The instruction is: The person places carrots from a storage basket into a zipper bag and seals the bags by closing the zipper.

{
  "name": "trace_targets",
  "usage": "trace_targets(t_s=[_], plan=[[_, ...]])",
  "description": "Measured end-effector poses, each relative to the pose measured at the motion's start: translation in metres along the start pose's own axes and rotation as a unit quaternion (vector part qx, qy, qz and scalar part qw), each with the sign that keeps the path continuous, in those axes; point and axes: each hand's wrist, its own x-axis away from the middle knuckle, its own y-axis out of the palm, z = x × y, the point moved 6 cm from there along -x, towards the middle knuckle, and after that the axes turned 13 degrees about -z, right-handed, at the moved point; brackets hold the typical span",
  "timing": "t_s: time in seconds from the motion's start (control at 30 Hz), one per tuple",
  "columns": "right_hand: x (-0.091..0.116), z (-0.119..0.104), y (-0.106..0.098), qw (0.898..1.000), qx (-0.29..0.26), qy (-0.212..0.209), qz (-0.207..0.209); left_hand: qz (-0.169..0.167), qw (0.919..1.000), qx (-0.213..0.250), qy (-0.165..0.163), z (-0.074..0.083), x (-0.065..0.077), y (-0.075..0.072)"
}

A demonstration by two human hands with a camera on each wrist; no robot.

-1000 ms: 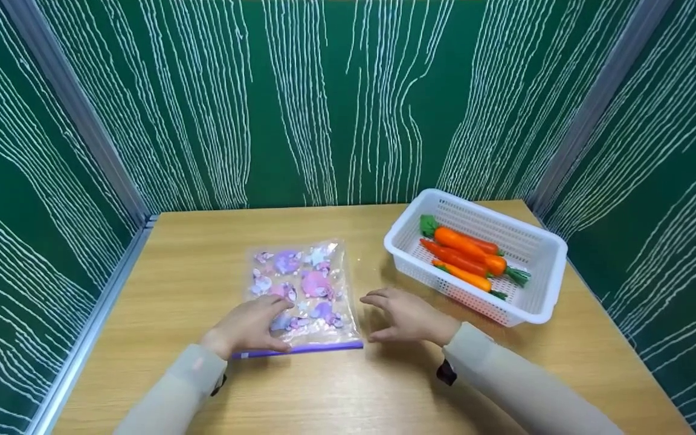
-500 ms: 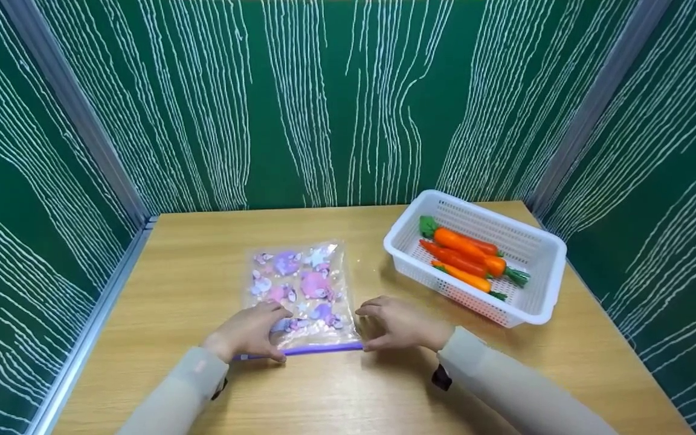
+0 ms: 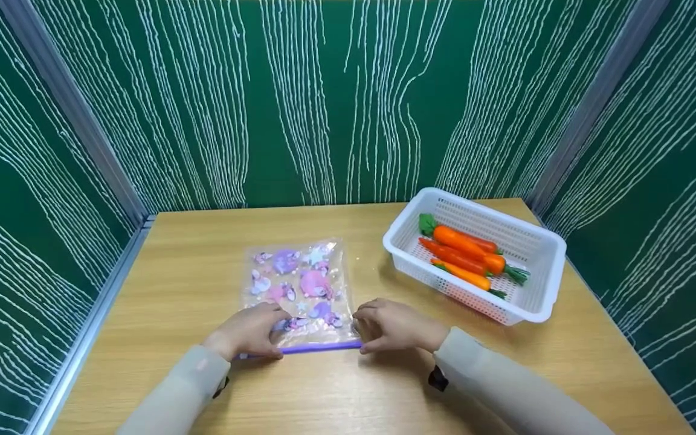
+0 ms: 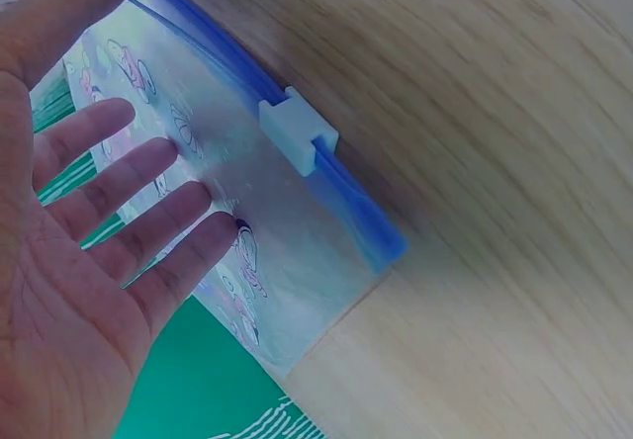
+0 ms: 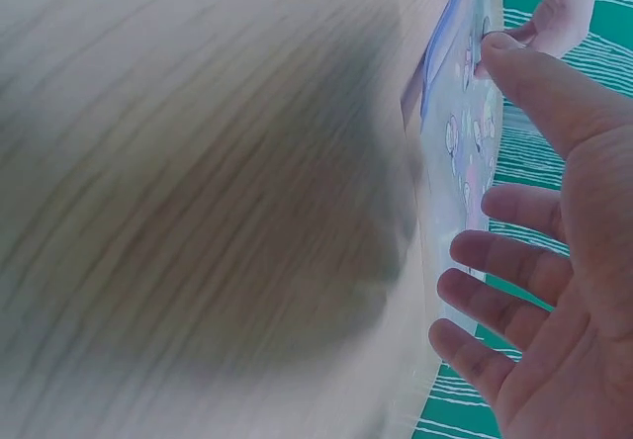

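A clear zip bag [image 3: 315, 284] printed with pink and purple pictures lies flat on the table. Its purple zip strip [image 3: 324, 347] runs along the near edge, and a white slider [image 4: 299, 131] sits on the strip in the left wrist view. Over the bag's near left corner is my left hand [image 3: 252, 329], fingers spread and loosely bent, thumb at the strip. My right hand [image 3: 399, 326] is by the near right corner, its fingertips right at the bag's side edge. In the right wrist view that hand's fingers [image 5: 504, 251] are apart and gently bent.
A white perforated basket [image 3: 541, 272] stands at the back right of the wooden table [image 3: 203, 241]. Inside it lie several orange carrots [image 3: 460, 241] with green tops. Green walls [image 3: 287, 151] with white lines enclose the back and sides.
My right hand has moved left and slightly nearer, up to the bag's right edge. My left hand has shifted slightly toward the near edge. Bag and basket stay in place.
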Motion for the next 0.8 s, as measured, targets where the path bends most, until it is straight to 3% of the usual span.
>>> trace_targets(t_s=[0.43,0.7,0.8], plan=[[-0.005,0.003,0.004,1.0,-0.003,-0.004,0.015,0.031,0.9983,-0.039,0.029,0.007,-0.005,-0.004],[-0.004,0.002,-0.001,0.999,-0.01,-0.006,0.042,0.046,0.9977,-0.011,0.048,0.013,-0.008,-0.006],[-0.004,0.003,-0.001,0.999,-0.012,-0.001,0.049,0.037,0.9985,-0.005,0.039,0.013,-0.008,-0.005]])
